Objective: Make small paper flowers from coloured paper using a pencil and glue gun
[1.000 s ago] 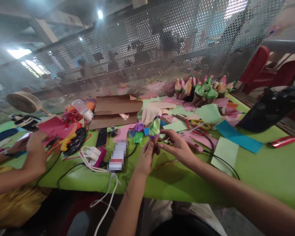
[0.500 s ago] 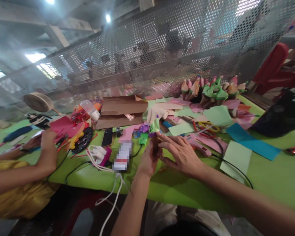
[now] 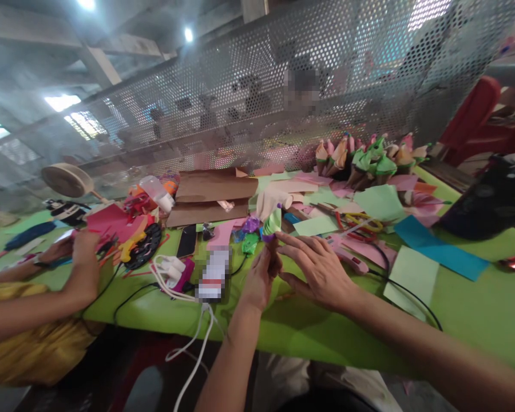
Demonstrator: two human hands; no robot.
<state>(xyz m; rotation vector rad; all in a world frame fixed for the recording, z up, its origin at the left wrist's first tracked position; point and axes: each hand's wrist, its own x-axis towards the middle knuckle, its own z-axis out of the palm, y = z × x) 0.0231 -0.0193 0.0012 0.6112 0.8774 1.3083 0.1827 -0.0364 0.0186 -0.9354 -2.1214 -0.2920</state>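
Observation:
My left hand [image 3: 260, 279] is closed around the brown lower part of a small paper ice cream cone [image 3: 271, 224]. The cone has a pale green swirled top, a purple band and a purple tip, and it stands nearly upright. My right hand [image 3: 320, 269] comes in from the right with its fingers stretched out. Its index fingertip meets the cone just below the purple band. Fingers hide most of the brown part. Just beyond lie bits of purple clay [image 3: 252, 224] and green clay [image 3: 250, 244] in clear wrapping.
A pink glue gun [image 3: 347, 254] with a black cord, scissors [image 3: 363, 222] and coloured paper lie to the right. Several finished paper cones [image 3: 377, 160] stand at the back. A phone [image 3: 214, 274] and white cables lie left, near a co-worker's arm [image 3: 47, 303].
The cone has turned slightly in my left hand and leans a little more to the right, showing more of its purple band. Both hands stay nearly in place.

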